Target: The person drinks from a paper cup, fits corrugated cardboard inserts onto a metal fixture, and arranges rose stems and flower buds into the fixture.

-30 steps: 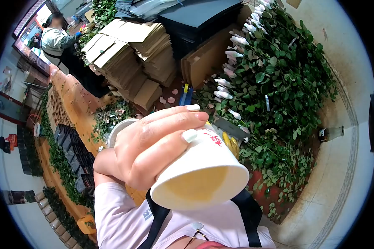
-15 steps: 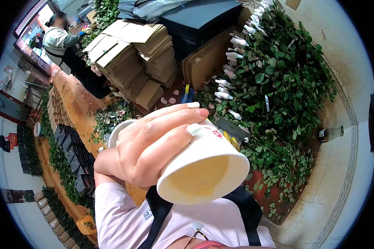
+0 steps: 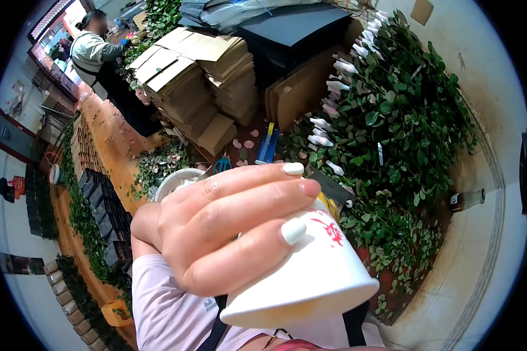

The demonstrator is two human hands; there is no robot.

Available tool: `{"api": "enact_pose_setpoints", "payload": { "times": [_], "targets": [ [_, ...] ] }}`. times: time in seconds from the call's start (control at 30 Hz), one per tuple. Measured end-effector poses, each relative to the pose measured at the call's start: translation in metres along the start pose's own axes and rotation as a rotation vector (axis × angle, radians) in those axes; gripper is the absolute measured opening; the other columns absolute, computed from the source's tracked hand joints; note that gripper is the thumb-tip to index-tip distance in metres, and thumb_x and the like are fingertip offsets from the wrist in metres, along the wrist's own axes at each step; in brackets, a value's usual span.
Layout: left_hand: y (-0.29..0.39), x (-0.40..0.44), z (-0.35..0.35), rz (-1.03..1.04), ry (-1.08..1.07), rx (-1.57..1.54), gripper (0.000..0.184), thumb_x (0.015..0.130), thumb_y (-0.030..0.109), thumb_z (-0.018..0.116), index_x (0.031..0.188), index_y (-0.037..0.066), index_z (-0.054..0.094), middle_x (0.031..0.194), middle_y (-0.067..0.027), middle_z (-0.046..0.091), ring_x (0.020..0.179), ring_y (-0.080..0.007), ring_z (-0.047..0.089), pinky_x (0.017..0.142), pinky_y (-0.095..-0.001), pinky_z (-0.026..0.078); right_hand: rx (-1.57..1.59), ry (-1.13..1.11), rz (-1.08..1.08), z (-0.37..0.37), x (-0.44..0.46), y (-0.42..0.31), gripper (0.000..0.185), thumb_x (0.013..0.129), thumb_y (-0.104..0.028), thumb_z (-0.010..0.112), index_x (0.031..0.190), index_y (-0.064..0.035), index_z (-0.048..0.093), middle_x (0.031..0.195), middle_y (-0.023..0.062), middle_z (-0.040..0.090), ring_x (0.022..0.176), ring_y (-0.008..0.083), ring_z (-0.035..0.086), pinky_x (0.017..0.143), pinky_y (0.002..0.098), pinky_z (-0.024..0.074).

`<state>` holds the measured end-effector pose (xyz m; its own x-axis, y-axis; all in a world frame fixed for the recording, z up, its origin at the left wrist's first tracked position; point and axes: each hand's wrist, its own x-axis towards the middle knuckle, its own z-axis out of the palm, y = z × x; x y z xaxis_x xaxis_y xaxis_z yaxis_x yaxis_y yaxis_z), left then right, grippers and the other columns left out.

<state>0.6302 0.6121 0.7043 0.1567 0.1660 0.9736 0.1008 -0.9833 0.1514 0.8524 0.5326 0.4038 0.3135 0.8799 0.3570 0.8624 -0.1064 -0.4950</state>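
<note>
My left hand (image 3: 222,228) is closed around a white paper cup (image 3: 319,272) with red print on its side. The cup is tilted with its rim low, close to my mouth and chest, and a yellowish inner surface shows at the opening. Three fingers, two with pale polished nails, lie across the cup's wall; the thumb is hidden. Behind the hand stands a white tub (image 3: 178,180), partly covered by it. Blue-handled scissors (image 3: 222,165) and a blue-and-yellow object (image 3: 268,146) lie just beyond. My right hand does not appear.
Cardboard stacks (image 3: 181,82) and dark sheets (image 3: 298,26) stand ahead. On the right lies a big heap of leafy stems (image 3: 398,117) with white-wrapped heads, beside a glass bottle (image 3: 467,200). A co-worker (image 3: 99,64) stands at the far left. Dark packages (image 3: 102,205) line the left.
My left hand and the cup have come down and slightly right. The cup's opening has turned further downward, so less of its inside shows and more of the red print does.
</note>
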Motion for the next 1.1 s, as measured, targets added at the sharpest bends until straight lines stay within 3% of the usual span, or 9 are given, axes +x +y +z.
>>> {"api": "enact_pose_setpoints", "payload": {
  "times": [0.13, 0.33, 0.63, 0.73, 0.97, 1.1],
  "targets": [
    [0.016, 0.003, -0.006, -0.109, -0.096, 0.024, 0.05, 0.085, 0.025, 0.075, 0.124, 0.012, 0.047, 0.1, -0.0182, 0.067, 0.088, -0.0317, 0.071, 0.076, -0.0401, 0.062, 0.034, -0.032, 0.026, -0.005, 0.002, -0.003, 0.041, 0.092, -0.017, 0.062, 0.133, -0.0095, 0.057, 0.116, 0.0181, 0.066, 0.116, 0.0405, 0.055, 0.101, 0.0479, 0.0429],
    [0.029, 0.009, -0.003, -0.139, -0.08, 0.041, 0.045, 0.086, 0.028, 0.072, 0.122, 0.017, 0.047, 0.098, -0.0128, 0.068, 0.09, -0.029, 0.07, 0.078, -0.0424, 0.062, -0.003, -0.028, 0.04, -0.001, -0.001, -0.001, 0.04, 0.094, -0.02, 0.06, 0.133, -0.0105, 0.057, 0.117, 0.0182, 0.065, 0.117, 0.0405, 0.053, 0.103, 0.0474, 0.0415],
    [0.028, 0.018, -0.005, -0.028, -0.095, 0.051, 0.045, 0.087, 0.03, 0.072, 0.122, 0.018, 0.047, 0.099, -0.0117, 0.068, 0.088, -0.0289, 0.071, 0.077, -0.0426, 0.062, 0.057, -0.031, 0.046, -0.005, 0.001, -0.001, 0.041, 0.093, -0.019, 0.061, 0.132, -0.0081, 0.058, 0.117, 0.0203, 0.064, 0.115, 0.0411, 0.054, 0.102, 0.0476, 0.0416],
    [0.039, 0.022, -0.001, -0.118, -0.083, 0.118, 0.046, 0.087, 0.029, 0.072, 0.123, 0.018, 0.046, 0.1, -0.0118, 0.069, 0.088, -0.0291, 0.072, 0.077, -0.0429, 0.062, 0.062, -0.016, 0.026, -0.005, 0.001, -0.001, 0.041, 0.092, -0.019, 0.061, 0.132, -0.0071, 0.058, 0.116, 0.02, 0.065, 0.116, 0.0406, 0.054, 0.102, 0.0472, 0.042],
    [0.041, 0.025, 0.003, -0.067, -0.067, 0.173, 0.04, 0.09, 0.029, 0.068, 0.122, 0.017, 0.047, 0.098, -0.0114, 0.07, 0.086, -0.0289, 0.072, 0.073, -0.0393, 0.061, 0.051, 0.035, -0.02, -0.008, 0.004, -0.003, 0.04, 0.09, -0.016, 0.062, 0.129, -0.0065, 0.06, 0.107, 0.0202, 0.067, 0.11, 0.0408, 0.057, 0.098, 0.0474, 0.0441],
    [0.028, 0.026, -0.002, 0.044, -0.081, 0.081, 0.037, 0.092, 0.031, 0.065, 0.121, 0.016, 0.046, 0.096, -0.0107, 0.07, 0.084, -0.0292, 0.072, 0.072, -0.0381, 0.061, 0.07, 0.025, -0.03, -0.009, 0.006, -0.003, 0.039, 0.09, -0.015, 0.063, 0.127, -0.0046, 0.061, 0.103, 0.0204, 0.068, 0.106, 0.041, 0.059, 0.096, 0.0475, 0.0452]
  ]
}}
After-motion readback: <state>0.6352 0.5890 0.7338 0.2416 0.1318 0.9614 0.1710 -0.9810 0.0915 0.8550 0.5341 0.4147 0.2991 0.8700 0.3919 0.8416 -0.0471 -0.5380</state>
